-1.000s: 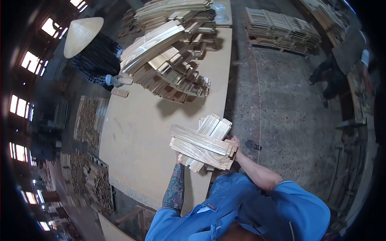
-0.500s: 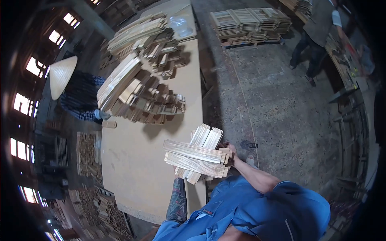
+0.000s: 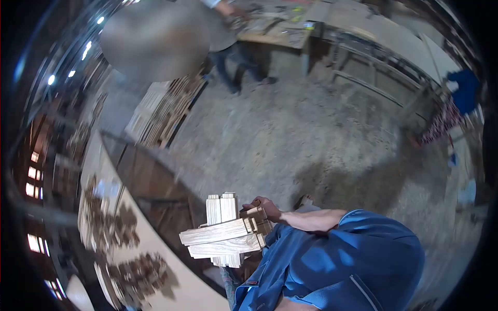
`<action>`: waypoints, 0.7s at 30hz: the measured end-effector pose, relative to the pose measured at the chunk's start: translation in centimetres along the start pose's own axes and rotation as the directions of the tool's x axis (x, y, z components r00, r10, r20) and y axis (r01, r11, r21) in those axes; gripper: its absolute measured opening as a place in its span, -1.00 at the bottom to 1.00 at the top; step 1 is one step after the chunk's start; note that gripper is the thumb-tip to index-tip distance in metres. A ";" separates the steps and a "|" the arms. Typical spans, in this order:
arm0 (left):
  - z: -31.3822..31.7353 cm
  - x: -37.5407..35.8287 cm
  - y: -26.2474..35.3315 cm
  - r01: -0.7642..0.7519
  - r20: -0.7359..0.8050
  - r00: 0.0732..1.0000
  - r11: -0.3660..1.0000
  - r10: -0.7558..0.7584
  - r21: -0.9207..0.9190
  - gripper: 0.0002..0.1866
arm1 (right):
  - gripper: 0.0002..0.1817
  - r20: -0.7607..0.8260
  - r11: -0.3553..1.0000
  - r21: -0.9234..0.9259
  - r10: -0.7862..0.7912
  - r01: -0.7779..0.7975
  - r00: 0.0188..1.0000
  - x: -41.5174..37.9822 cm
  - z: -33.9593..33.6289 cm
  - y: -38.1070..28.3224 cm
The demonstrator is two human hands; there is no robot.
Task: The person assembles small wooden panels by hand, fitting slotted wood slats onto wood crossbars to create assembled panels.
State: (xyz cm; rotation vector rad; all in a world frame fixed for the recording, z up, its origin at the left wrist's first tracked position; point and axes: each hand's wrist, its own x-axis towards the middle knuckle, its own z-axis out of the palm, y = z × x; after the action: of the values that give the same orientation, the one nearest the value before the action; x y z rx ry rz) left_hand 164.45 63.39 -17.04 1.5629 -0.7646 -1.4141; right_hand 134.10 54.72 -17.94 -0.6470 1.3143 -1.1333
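A crosswise stack of short wooden slats (image 3: 223,239) is carried in front of the blue shirt. My right hand (image 3: 263,208) grips the right side of the stack, its fingers around the slat ends. Below the stack my left forearm shows, while my left hand is hidden under the wood. The upper slats lie nearly level across others that point away from me.
A long pale table (image 3: 181,290) with piles of slats (image 3: 140,277) runs along the lower left. Beyond it, a slat stack (image 3: 161,111) sits on a pallet. A person (image 3: 228,52) stands at a workbench (image 3: 275,36). Another bench (image 3: 373,78) is at the upper right.
The view has swung to the right, so the table now lies at the lower left and the benches show ahead. The held stack has moved away from above the table and is over the floor beside it.
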 end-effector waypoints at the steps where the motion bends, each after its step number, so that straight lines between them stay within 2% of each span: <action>1: 3.2 0.6 0.8 0.002 0.045 0.999 1.000 -0.003 0.028 -0.54 | -0.36 -0.076 0.996 -0.086 -0.021 0.014 0.997 0.5 -3.0 -1.4; 2: 6.5 0.9 1.6 0.008 0.097 0.995 0.998 -0.014 0.063 -0.54 | -0.34 -0.151 0.985 -0.170 -0.035 0.009 0.988 0.8 -5.8 -2.6; 3: 10.0 -1.6 4.5 0.046 0.112 0.992 0.993 -0.059 0.113 -0.53 | -0.34 -0.190 0.988 -0.143 0.031 -0.059 0.981 -3.0 -10.0 -8.1; 5: 16.0 0.7 5.6 0.035 0.210 0.975 0.987 -0.068 0.158 -0.53 | -0.42 -0.234 0.988 -0.116 0.072 -0.101 0.970 -2.9 -15.1 -13.1; 6: 19.6 2.0 6.3 0.010 0.276 0.959 0.984 -0.060 0.180 -0.53 | -0.46 -0.334 0.995 -0.086 0.017 -0.048 0.943 -1.2 -17.8 -12.1; 7: 23.2 3.5 7.2 -0.016 0.334 0.941 0.979 -0.054 0.204 -0.53 | -0.46 -0.364 0.996 -0.077 0.006 -0.037 0.931 -0.7 -20.9 -13.4; 9: 31.6 6.5 8.3 -0.074 0.443 0.896 0.967 -0.043 0.245 -0.53 | -0.36 -0.273 0.985 0.157 -0.022 0.067 0.962 0.2 -27.3 -15.8; 10: 37.1 5.2 11.5 -0.083 0.462 0.884 0.949 -0.071 0.304 -0.53 | -0.40 -0.430 0.978 0.201 0.031 0.063 0.902 -2.7 -29.8 -17.9; 11: 41.1 7.7 10.9 -0.114 0.509 0.858 0.944 -0.064 0.311 -0.53 | -0.42 -0.495 0.977 0.200 0.032 0.078 0.868 -0.8 -32.9 -17.3; 13: 50.8 10.2 11.4 -0.163 0.597 0.800 0.935 -0.061 0.315 -0.53 | -0.41 -0.553 0.996 0.084 0.011 0.042 0.833 0.4 -39.5 -20.6; 14: 54.7 11.2 11.1 -0.184 0.632 0.772 0.931 -0.062 0.316 -0.53 | -0.38 -0.585 0.966 0.156 -0.077 0.205 0.807 -0.2 -41.5 -22.8; 15: 58.8 12.3 10.7 -0.204 0.666 0.743 0.926 -0.065 0.318 -0.53 | -0.39 -0.675 0.989 0.100 -0.011 0.107 0.738 1.2 -44.2 -21.3; 17: 68.5 13.9 10.7 -0.248 0.731 0.677 0.910 -0.083 0.333 -0.53 | -0.40 -0.787 0.992 0.113 0.061 0.047 0.614 0.5 -48.8 -26.5; 18: 73.4 14.5 10.7 -0.275 0.766 0.636 0.901 -0.093 0.337 -0.53 | -0.56 -0.754 0.963 0.249 0.128 0.100 0.644 2.4 -52.8 -25.8; 19: 78.4 14.9 10.7 -0.299 0.801 0.589 0.892 -0.107 0.339 -0.53 | -0.56 -0.778 0.961 0.253 0.131 0.114 0.614 3.3 -56.2 -25.8; 21: 88.1 14.8 10.6 -0.366 0.864 0.487 0.867 -0.131 0.338 -0.52 | -0.57 -0.835 0.935 0.239 0.060 0.263 0.546 3.8 -61.9 -26.3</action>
State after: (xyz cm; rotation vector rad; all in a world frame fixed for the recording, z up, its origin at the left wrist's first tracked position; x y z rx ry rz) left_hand 81.71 28.44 -12.11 0.9495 -1.9542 -2.0123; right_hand 67.43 55.19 -8.47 0.1607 1.8151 -1.8495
